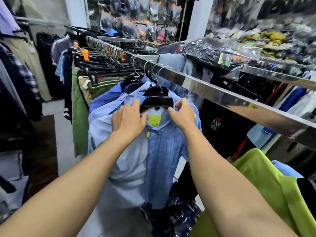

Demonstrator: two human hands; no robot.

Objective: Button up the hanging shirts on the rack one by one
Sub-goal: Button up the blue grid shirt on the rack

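- The left hand (128, 119) lay at the collar of the front blue shirt (160, 151), its fingers curled round the left side of the collar beside the black hanger (156, 100).
- The right hand (183, 113) pinched the right side of the same collar, thumb and fingers closed on the fabric just under the hanger's right end.
- Between the two hands a lime-green label (154, 120) showed inside the neck of the shirt.
- The blue shirt, faintly checked, hung from the hanger on the shiny metal rail (222, 94), its front facing the person; whether its buttons were done could not be told.
- Just behind it hung other light blue shirts (102, 120), and behind those a darker blue one on a black hanger marked ARISTI (134, 79).
- Farther along the rail hung green and khaki trousers (80, 108) on clip hangers.
- A lime-green garment (266, 177) lay at the lower right, near the right forearm.
- Plastic-wrapped packs (213, 50) lay stacked on the shelf beyond the rail.
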